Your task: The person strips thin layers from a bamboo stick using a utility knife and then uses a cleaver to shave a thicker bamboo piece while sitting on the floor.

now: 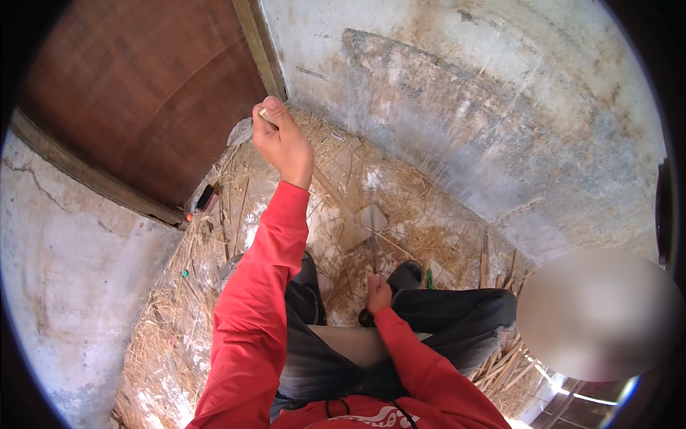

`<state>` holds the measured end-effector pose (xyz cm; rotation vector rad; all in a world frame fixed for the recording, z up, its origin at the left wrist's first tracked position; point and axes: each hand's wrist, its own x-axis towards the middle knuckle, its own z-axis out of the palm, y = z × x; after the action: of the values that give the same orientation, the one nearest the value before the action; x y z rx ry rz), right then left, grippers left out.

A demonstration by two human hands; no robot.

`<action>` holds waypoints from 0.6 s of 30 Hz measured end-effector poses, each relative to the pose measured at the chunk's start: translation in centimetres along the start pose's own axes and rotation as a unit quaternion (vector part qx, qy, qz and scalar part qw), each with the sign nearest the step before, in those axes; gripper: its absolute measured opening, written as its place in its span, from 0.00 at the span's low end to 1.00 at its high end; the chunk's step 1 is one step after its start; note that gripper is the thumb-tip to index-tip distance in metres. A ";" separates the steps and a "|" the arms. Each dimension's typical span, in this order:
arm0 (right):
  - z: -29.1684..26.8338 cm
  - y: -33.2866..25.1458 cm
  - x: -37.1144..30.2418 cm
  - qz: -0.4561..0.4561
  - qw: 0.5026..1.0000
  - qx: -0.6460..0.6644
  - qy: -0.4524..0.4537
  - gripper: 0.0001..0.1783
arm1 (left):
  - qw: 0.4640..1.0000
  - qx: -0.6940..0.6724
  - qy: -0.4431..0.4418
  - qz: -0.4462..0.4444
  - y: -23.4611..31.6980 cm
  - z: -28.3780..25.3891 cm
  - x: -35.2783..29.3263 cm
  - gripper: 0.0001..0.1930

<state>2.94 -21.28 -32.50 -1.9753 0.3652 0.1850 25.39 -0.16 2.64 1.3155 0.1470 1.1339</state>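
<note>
My left hand (284,143) is raised at the end of an outstretched arm, in front of the corner between the door and the wall. Its fingers are curled, and a small pale piece (265,114) shows between thumb and fingers; its kind is unclear. Low between my knees, my right hand (379,294) is closed around the near end of a thin dark rod (374,252). The rod points away from me toward a flat, pale, squarish piece (374,217) above the straw. I cannot tell whether the two are joined.
Straw (421,243) litters the floor. A brown door (143,86) stands far left beside a stained wall (457,121). Near the door lie a dark box-like object (206,197) and a crumpled plastic bag (241,132). Sticks (509,368) lie at right, beside a blurred round area.
</note>
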 end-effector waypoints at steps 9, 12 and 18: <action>2.0 4.7 -1.9 0.058 0.983 -0.159 -0.064 0.35 | 0.999 0.013 0.037 0.012 1.8 -1.3 1.4 0.22; 2.1 5.7 -1.8 0.062 0.983 -0.162 -0.056 0.36 | 0.998 -0.042 0.028 -0.025 6.0 -1.5 2.2 0.21; 1.3 6.4 -1.0 0.073 0.990 -0.106 -0.056 0.37 | 0.997 -0.062 0.037 -0.034 8.0 -2.1 2.2 0.22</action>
<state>-0.13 -22.36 -38.25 -2.1363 0.4308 0.4432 20.62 1.51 9.47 1.1506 0.1709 1.1173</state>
